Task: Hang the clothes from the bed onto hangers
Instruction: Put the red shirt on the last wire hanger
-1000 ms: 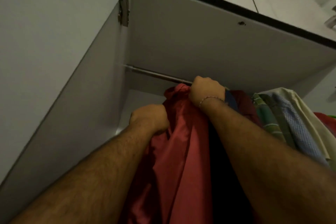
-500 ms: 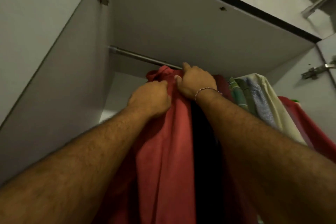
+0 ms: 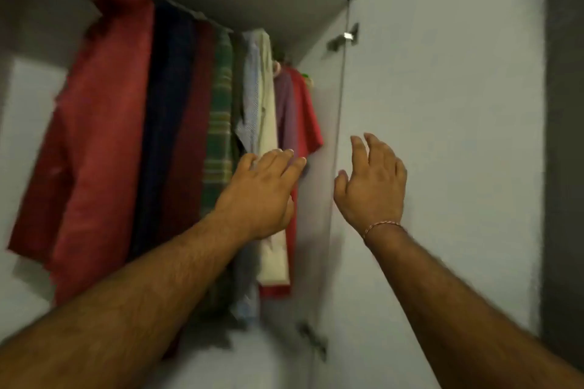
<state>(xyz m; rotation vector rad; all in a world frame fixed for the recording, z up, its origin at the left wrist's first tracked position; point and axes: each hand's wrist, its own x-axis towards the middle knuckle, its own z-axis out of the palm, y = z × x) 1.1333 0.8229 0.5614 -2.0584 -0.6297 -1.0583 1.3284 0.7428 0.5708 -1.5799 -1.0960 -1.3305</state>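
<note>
Head view: both grips are apart and hold nothing. The left hand hovers before the hung shirts. Up-left of it the red shirt hangs inside the wardrobe. The right hand reaches toward the wardrobe door, probably to close it.

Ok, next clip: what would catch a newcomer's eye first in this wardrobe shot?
Two bare hands reach forward, open and holding nothing: the left hand in front of the hanging clothes, the right hand before the open wardrobe door. Behind them, the big red shirt hangs at the left end of the row, brightest among the darker clothes.
</note>
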